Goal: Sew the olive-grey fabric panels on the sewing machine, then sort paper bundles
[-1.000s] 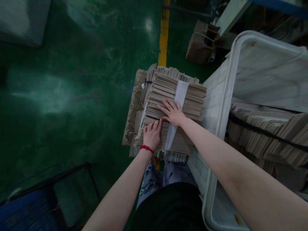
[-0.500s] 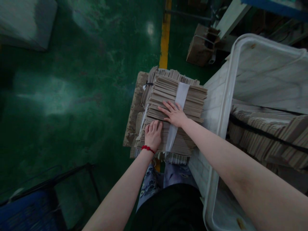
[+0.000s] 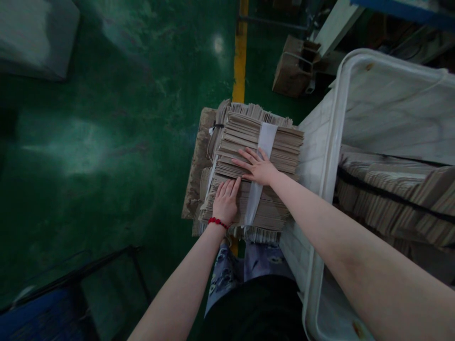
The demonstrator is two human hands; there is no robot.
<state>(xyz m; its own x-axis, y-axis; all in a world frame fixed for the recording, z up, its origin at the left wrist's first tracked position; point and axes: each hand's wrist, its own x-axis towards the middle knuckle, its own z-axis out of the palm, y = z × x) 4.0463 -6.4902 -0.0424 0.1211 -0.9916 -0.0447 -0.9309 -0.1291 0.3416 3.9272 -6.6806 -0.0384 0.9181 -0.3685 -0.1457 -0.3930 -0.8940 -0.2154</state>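
A bundle of folded brown cardboard sheets [image 3: 280, 142], bound by a white strap [image 3: 265, 139], stands on edge on a lower stack in front of me. My left hand [image 3: 225, 202], with a red string at the wrist, rests flat on the near part of the bundle, fingers stretched out. My right hand [image 3: 258, 166] lies on the sheets just beyond it, fingers spread, partly over the white strap. Neither hand holds anything.
A large white plastic bin [image 3: 329, 156] stands at the right, holding more strapped cardboard bundles [image 3: 394, 199]. The floor is green with a yellow line [image 3: 241, 52]. A brown box [image 3: 295, 66] sits beyond. A dark frame [image 3: 106, 260] is at lower left.
My left hand's fingers have curled a little and stretched out again on the bundle. My right hand has stayed in place. The view has shifted slightly.
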